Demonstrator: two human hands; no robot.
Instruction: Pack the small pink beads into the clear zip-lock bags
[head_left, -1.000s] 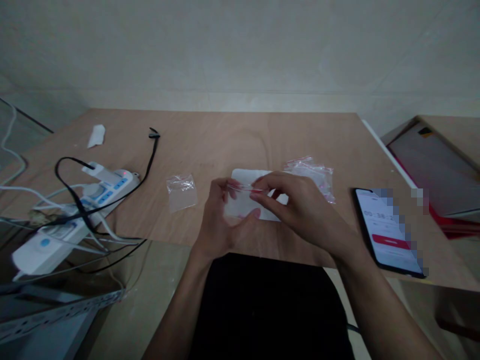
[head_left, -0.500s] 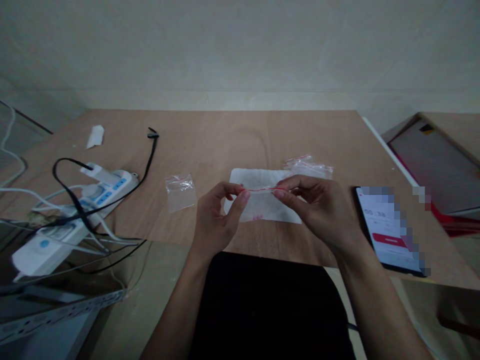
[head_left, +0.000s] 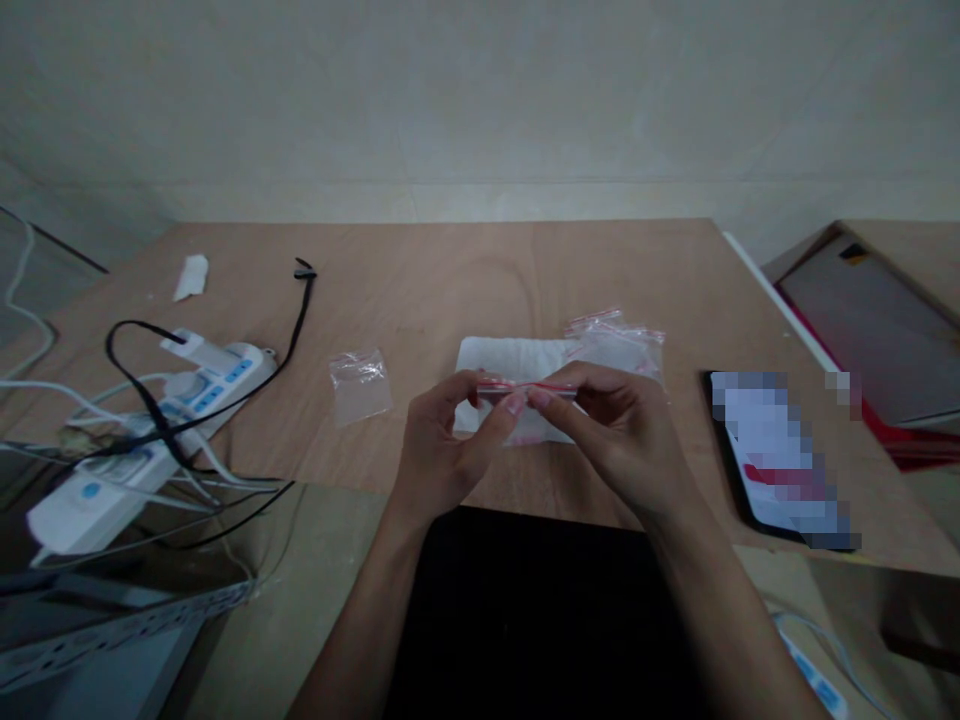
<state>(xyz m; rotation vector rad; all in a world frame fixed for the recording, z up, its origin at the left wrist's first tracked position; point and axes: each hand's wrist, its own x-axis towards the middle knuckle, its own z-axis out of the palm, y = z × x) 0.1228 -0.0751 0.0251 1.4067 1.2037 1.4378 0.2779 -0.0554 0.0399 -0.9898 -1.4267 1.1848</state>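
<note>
In dim light, a grey wall (head_left: pixel 480 110) rises behind the far edge of the wooden table (head_left: pixel 420 280); beige floor (head_left: pixel 311 545) shows below its near edge.

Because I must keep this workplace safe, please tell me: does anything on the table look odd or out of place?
Yes, at the left: black and white cables lie tangled over the power strip, whose near end seems to jut past the front edge of the table. A white scrap lies alone farther back. I see no spill.

No legible text, brands or numbers; phone screen (head_left: pixel 761 440) partly pixelated.
</note>
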